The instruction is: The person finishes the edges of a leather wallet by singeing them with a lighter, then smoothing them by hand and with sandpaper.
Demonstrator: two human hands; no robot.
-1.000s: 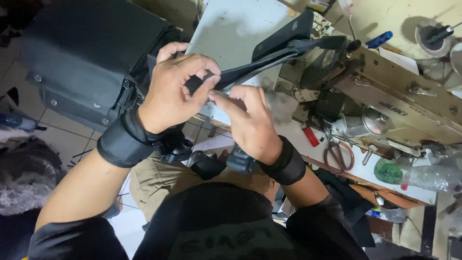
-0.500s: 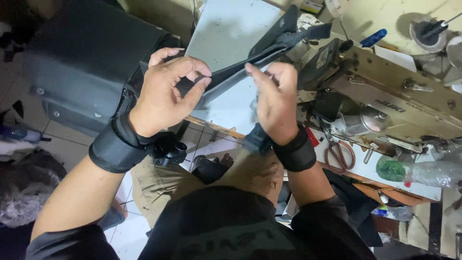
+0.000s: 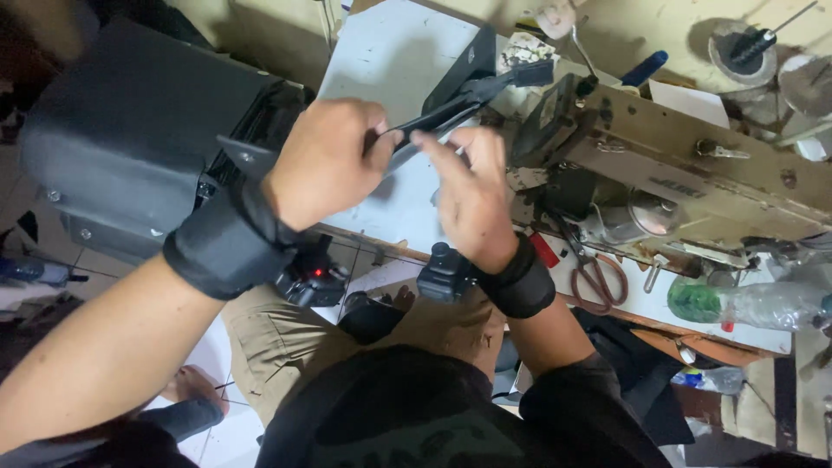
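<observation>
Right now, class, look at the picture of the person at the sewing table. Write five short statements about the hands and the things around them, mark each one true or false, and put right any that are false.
1. Both hands grip the folded black strap. True: the left hand and the right hand pinch it between them.
2. The red-handled scissors are in the right hand. False: they lie on the table, right of that hand.
3. Each wrist wears a black band. True.
4. A sewing machine sits to the right of the hands. True.
5. The clear plastic bottle stands upright. False: it lies on its side near the table's right end.
</observation>
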